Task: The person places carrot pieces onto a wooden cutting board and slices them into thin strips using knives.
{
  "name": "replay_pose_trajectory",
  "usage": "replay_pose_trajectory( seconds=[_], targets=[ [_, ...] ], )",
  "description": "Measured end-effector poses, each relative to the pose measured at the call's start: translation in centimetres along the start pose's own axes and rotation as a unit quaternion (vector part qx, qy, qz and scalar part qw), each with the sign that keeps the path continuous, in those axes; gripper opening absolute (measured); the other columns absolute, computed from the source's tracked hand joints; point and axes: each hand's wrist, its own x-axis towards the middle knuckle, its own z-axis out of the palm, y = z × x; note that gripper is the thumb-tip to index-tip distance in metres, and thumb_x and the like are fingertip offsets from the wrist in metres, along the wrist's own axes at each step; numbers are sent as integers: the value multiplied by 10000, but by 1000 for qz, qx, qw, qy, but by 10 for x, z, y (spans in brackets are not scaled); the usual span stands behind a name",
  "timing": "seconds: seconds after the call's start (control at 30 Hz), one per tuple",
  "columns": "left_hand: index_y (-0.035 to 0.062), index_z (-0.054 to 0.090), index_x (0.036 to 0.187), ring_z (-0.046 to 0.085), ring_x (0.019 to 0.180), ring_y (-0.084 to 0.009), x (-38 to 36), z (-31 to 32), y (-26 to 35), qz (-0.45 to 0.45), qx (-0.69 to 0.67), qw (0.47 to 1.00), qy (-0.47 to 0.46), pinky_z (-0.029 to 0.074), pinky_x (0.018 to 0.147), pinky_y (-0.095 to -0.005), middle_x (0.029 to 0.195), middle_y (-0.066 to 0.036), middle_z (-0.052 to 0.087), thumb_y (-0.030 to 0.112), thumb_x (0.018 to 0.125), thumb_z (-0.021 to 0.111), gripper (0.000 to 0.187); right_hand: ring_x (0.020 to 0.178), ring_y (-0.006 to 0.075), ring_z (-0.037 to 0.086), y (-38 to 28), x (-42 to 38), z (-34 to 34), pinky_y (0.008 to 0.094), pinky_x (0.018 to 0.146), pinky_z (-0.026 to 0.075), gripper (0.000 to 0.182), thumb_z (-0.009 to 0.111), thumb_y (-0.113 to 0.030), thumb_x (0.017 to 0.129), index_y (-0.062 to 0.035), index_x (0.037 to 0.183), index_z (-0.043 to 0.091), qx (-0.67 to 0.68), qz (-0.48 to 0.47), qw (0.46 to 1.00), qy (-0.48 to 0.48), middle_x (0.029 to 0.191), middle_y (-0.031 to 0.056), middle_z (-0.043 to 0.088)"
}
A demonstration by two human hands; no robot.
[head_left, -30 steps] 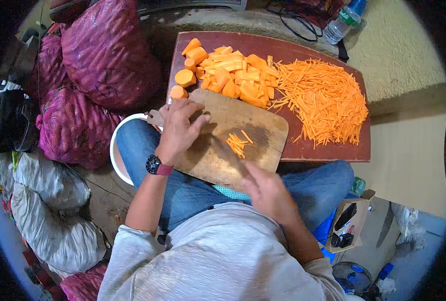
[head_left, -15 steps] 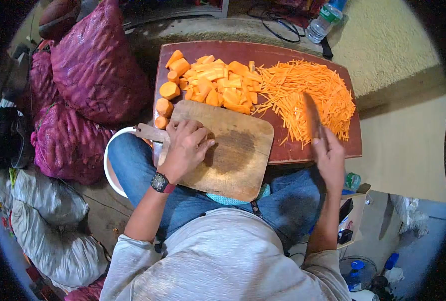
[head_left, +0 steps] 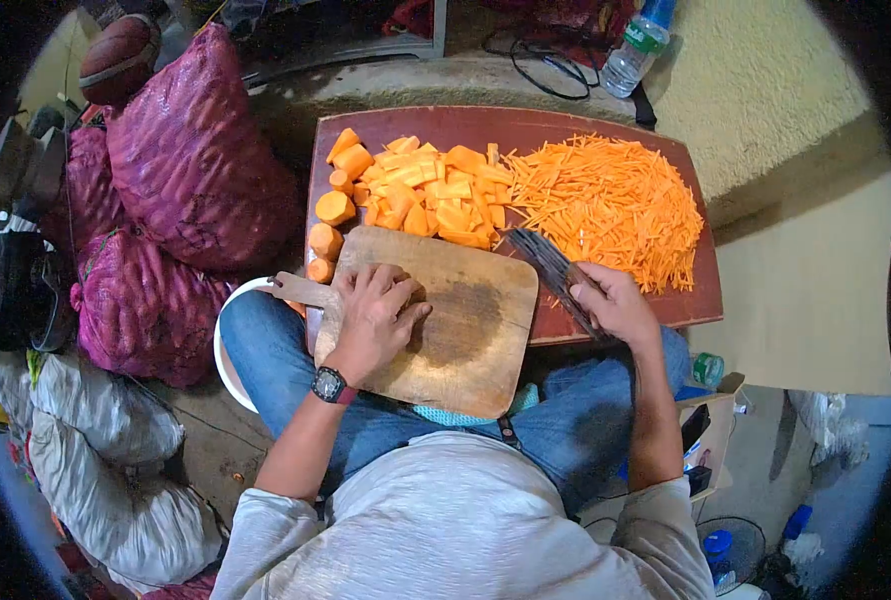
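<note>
Nearest is the lap [head_left: 275, 360], with the board [head_left: 505, 345] laid across it, probably to keep it level and close to both hands. The left hand [head_left: 373, 325] rests on the board beside its handle [head_left: 300, 290], fingers bent and grasping nothing that shows, seemingly to steady the wood. The right hand [head_left: 617, 303] has its fingers clenched round the knife [head_left: 545, 265], whose blade slants over the board's right edge, perhaps held aside to leave the middle free. Just beyond, the surface [head_left: 415, 118] carries the carrots in order: thick chunks [head_left: 334, 208] at the left, flat slices [head_left: 425, 190] in the middle, fine shreds [head_left: 615, 205] heaped at the right, likely so that each cut stays apart within reach. Farther off, a bottle [head_left: 630, 62] stands behind the surface
</note>
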Motion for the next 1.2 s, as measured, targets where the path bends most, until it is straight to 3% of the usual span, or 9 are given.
replay_pose_trajectory(
  seconds=[0.27,0.47,0.57,0.77,0.9,0.97,1.1,1.13,1.2],
  targets=[
    [95,770,1080,589,1164,-321,-4,7,-3,2,-6,1000,26,360,1061,-520,1143,-81,671,247,844,877,300,717,116,586,4,-11,-29,320,664,498,298,634,-138,1044,20,1288,701,-79,-70,963,248,813,18,648],
    [98,779,1077,590,1169,-321,-2,7,-1,-11,-14,999,30,361,1082,-515,1129,-82,674,253,828,886,313,614,57,513,-19,22,2,263,544,439,292,624,-160,1072,-17,1316,697,54,-74,976,199,796,-29,607],
    [100,782,1075,590,1171,-318,-5,7,-1,-21,-18,999,31,361,1075,-513,1133,-82,673,246,823,887,311,634,101,555,-8,46,19,297,577,469,275,620,-166,1071,6,1271,700,67,-54,985,148,814,-17,625],
    [104,787,1069,590,1170,-315,-5,7,-3,-14,-15,999,40,360,1058,-506,1144,-79,673,231,814,890,303,807,210,658,-3,38,6,394,773,546,334,635,-140,1049,50,1321,677,-100,-68,954,274,887,104,699],
    [106,791,1064,589,1169,-315,-4,7,-1,-19,-21,999,35,364,1056,-502,1156,-80,677,231,807,894,304,766,166,636,-19,26,6,366,720,535,335,629,-147,1055,35,1331,682,-137,-79,939,305,851,76,670],
    [106,792,1063,589,1168,-315,-4,6,-1,-19,-19,999,35,365,1056,-501,1160,-80,679,229,806,894,302,793,294,711,-29,28,15,425,775,562,305,627,-169,1044,-7,1292,703,-58,-108,954,272,860,213,707],
    [107,793,1059,588,1165,-315,-5,8,-3,-15,-22,999,43,368,1054,-501,1157,-79,679,236,813,892,295,858,380,738,-14,56,28,470,820,565,313,631,-184,1037,10,1273,700,-78,-107,970,203,904,266,718],
    [106,792,1052,587,1164,-316,-5,8,-3,-13,-24,998,48,367,1054,-504,1153,-79,678,239,815,892,290,858,380,738,-15,55,28,470,820,565,313,631,-184,1037,10,1273,700,-80,-111,970,201,904,266,718],
    [115,794,1047,584,1163,-315,-5,9,-3,-17,-24,998,51,361,1065,-502,1154,-74,679,256,826,882,276,693,167,623,-19,51,26,380,670,524,245,609,-136,1047,24,1208,701,-180,-101,940,270,765,64,620]
  ],
)
